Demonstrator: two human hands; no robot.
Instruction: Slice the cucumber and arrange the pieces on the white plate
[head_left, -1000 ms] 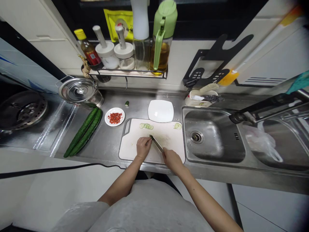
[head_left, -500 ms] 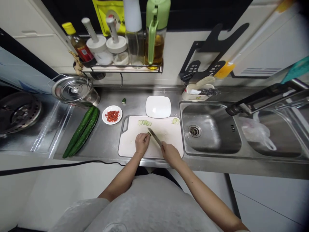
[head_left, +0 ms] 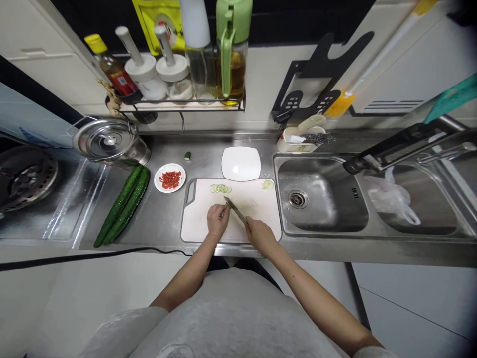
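My right hand is closed round the handle of a kitchen knife, its blade slanting up and left over the white cutting board. Beside the blade, my left hand has its fingers pinched on a small dark green piece, apparently cucumber, mostly covered by the fingertips. A row of overlapping cucumber slices lies on the board beyond my left hand. More pale slices sit at its far right corner. Just behind the board is a white square plate with nothing on it.
Two whole cucumbers lie left of a small plate of chopped red pieces. A cucumber end rests behind. A lidded steel pot stands back left; the double sink is right. Overhead, a rack holds bottles and jars.
The view has shifted slightly, so the counter items appear a little farther left. Both hands keep their places over the board, with the knife blade still close to my left fingertips.
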